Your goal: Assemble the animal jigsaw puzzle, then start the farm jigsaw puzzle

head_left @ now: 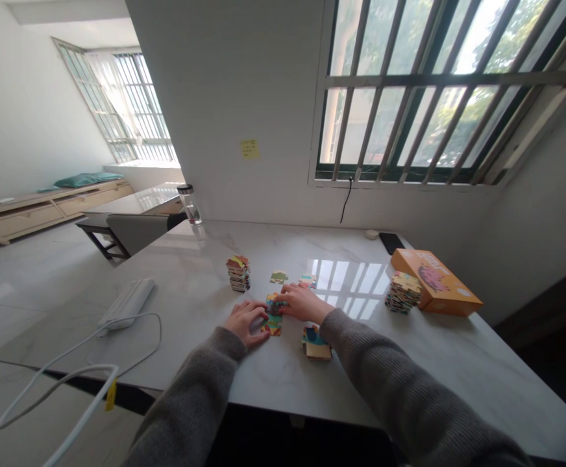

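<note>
A short column of joined jigsaw puzzle pieces (272, 322) lies flat on the table between my hands. My left hand (245, 323) rests at its left side, fingers curved, with thumb and fingertips against the edge. From the right, my right hand (304, 302) pinches the uppermost puzzle piece (270, 299), partly hiding it. Beyond my hands lie a loose green puzzle piece (278, 277) and a pale one (307, 280). Nearer me, below my right wrist, is a small pile of pieces (317, 350), one showing its plain brown back.
Stacks of puzzle pieces stand at left (239, 273) and right (402, 292). Behind the right one lies an orange box (436, 282), with a black phone (391, 243) farther back. A white power strip (127, 303) with a looping cable is at left; a bottle (190, 205) stands at the far corner.
</note>
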{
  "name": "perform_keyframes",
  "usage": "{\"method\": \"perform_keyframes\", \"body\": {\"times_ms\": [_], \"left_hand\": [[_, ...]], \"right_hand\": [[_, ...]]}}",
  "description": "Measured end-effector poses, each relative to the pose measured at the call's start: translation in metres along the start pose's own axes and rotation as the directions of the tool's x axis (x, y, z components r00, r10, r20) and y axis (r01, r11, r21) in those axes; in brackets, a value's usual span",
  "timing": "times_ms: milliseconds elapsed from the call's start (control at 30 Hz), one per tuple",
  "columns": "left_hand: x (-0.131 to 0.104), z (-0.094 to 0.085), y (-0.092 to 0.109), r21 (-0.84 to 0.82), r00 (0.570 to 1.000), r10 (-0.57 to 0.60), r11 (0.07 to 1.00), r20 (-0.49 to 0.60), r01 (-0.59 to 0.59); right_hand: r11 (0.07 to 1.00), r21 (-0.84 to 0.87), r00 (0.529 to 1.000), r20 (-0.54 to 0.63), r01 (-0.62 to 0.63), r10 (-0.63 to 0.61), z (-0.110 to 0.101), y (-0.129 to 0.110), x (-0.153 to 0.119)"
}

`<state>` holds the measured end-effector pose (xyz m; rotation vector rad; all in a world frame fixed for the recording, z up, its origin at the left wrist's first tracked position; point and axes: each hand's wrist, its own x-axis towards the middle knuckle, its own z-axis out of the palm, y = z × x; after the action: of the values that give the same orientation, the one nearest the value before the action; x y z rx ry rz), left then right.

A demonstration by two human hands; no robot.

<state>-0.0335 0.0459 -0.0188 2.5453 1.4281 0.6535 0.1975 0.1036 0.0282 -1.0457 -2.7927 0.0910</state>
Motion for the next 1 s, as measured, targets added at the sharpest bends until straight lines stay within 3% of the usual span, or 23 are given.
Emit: {"method": "perform_keyframes", "body": {"times_ms": [433, 567, 733, 867, 1000], "left_hand": [[-0.001, 0.002, 0.007, 0.059, 0.998, 0.052, 0.997, 0.02, -0.054], [-0.001, 0.001, 0.011, 0.048, 0.998, 0.067, 0.997, 0.019, -0.068], [0.009, 0.003, 0.019, 0.05, 0.992, 0.115, 0.992, 0.047, -0.118], [0.016, 0.006, 0.025, 0.034, 0.987, 0.119, 0.992, 0.108, -0.123], [0.017, 0.007, 0.025, 0.034, 0.989, 0.107, 0.993, 0.104, -0.111]], "right_hand": [[0.998, 0.067, 1.0, -0.017, 0.015, -0.014, 0.003, 0.004, -0.001], [0.994, 0.101, 0.994, -0.101, -0.042, 0.052, 0.004, 0.02, -0.013], [0.98, 0.166, 0.991, -0.063, -0.105, 0.117, 0.008, 0.04, -0.035], [0.976, 0.187, 0.989, -0.067, -0.114, 0.128, 0.008, 0.039, -0.042], [0.974, 0.178, 0.986, -0.061, -0.143, 0.156, 0.005, 0.034, -0.044]]}}
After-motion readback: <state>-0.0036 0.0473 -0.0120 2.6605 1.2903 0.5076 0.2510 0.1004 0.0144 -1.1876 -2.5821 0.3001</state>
